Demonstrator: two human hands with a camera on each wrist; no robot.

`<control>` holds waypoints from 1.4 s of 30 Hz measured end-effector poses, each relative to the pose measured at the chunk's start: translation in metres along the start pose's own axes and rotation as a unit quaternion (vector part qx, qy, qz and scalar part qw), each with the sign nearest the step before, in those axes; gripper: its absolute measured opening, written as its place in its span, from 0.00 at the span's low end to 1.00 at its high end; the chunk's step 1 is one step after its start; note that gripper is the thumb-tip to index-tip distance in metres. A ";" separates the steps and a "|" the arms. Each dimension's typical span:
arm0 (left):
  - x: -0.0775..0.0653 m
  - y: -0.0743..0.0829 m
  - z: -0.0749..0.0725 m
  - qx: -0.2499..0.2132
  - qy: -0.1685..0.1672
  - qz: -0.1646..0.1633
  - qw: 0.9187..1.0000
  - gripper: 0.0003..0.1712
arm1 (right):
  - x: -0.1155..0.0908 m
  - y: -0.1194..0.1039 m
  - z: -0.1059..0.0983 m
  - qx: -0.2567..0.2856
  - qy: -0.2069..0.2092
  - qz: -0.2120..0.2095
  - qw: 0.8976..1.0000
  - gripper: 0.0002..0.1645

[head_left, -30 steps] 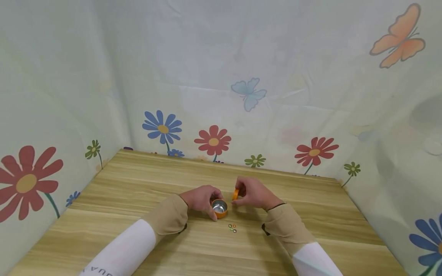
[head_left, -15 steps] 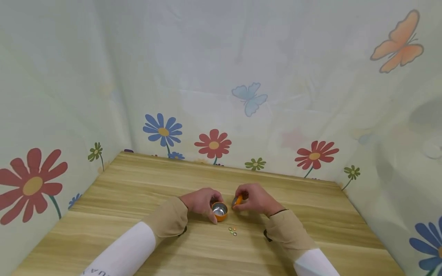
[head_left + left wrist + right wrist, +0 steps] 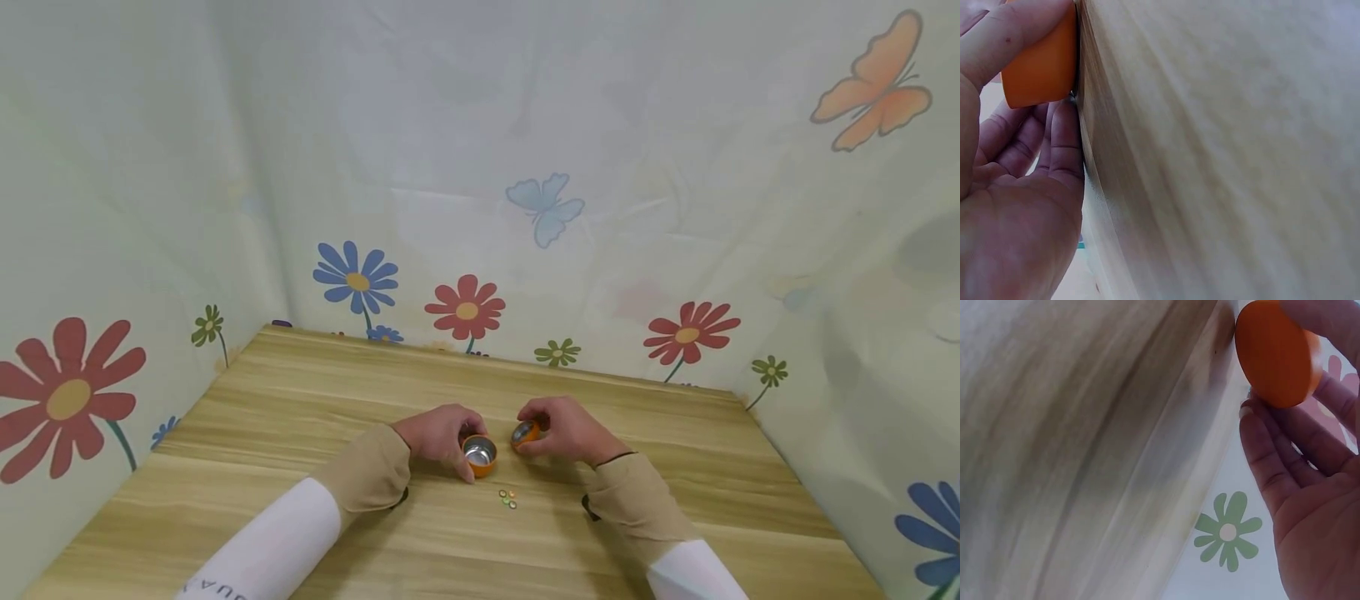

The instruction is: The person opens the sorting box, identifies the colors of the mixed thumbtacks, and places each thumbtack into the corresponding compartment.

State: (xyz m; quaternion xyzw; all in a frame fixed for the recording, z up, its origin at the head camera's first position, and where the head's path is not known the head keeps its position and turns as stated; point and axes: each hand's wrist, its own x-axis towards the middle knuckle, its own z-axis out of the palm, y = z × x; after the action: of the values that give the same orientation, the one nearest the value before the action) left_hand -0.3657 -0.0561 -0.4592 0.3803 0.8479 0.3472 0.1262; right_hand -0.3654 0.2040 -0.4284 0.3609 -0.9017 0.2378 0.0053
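A small round orange tin [image 3: 480, 457] with a shiny metal inside stands upright on the wooden table. My left hand [image 3: 442, 437] grips it from the left, thumb at the front and fingers round the back. In the left wrist view the orange wall of the tin [image 3: 1044, 72] sits against the tabletop. To its right, my right hand [image 3: 562, 429] holds an orange lid [image 3: 525, 433] by its edge, tilted, its metal inner face toward the tin. The right wrist view shows the lid's smooth orange outside [image 3: 1275, 353] between thumb and fingers.
Several tiny coloured rings [image 3: 508, 499] lie on the wooden table [image 3: 420, 533] just in front of the tin. A pale curtain [image 3: 465, 125] printed with flowers and butterflies surrounds the table at the back and both sides.
The right hand has turned the lid from nearly edge-on to tilted, so its metal inside shows, and shifted it slightly right. The left hand and the tin keep their place.
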 end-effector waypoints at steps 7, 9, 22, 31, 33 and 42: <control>-0.001 0.001 -0.001 -0.001 -0.001 -0.014 1.000 0.28 | 0.000 0.003 0.003 -0.007 -0.013 -0.004 1.000 0.23; -0.002 0.002 -0.002 -0.004 -0.001 -0.017 1.000 0.28 | 0.000 0.004 0.005 -0.006 -0.015 -0.003 1.000 0.23; -0.003 0.007 -0.002 -0.010 -0.003 -0.027 1.000 0.28 | 0.000 0.003 0.006 -0.012 -0.038 0.001 0.999 0.23; -0.004 0.009 -0.001 -0.015 -0.007 -0.036 0.999 0.28 | -0.002 -0.002 0.004 0.013 -0.048 0.031 0.998 0.25; -0.004 0.010 -0.001 -0.015 -0.006 -0.038 0.999 0.28 | -0.001 -0.002 0.005 0.010 -0.048 0.041 0.998 0.26; -0.003 0.011 -0.002 -0.019 -0.004 -0.037 0.999 0.28 | -0.001 -0.002 0.004 0.003 -0.051 0.042 0.998 0.26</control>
State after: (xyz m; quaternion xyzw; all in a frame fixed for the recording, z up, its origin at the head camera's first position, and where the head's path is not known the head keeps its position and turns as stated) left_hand -0.3583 -0.0541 -0.4503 0.3474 0.8543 0.3565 0.1498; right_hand -0.3628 0.2018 -0.4309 0.3345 -0.9144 0.2219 -0.0519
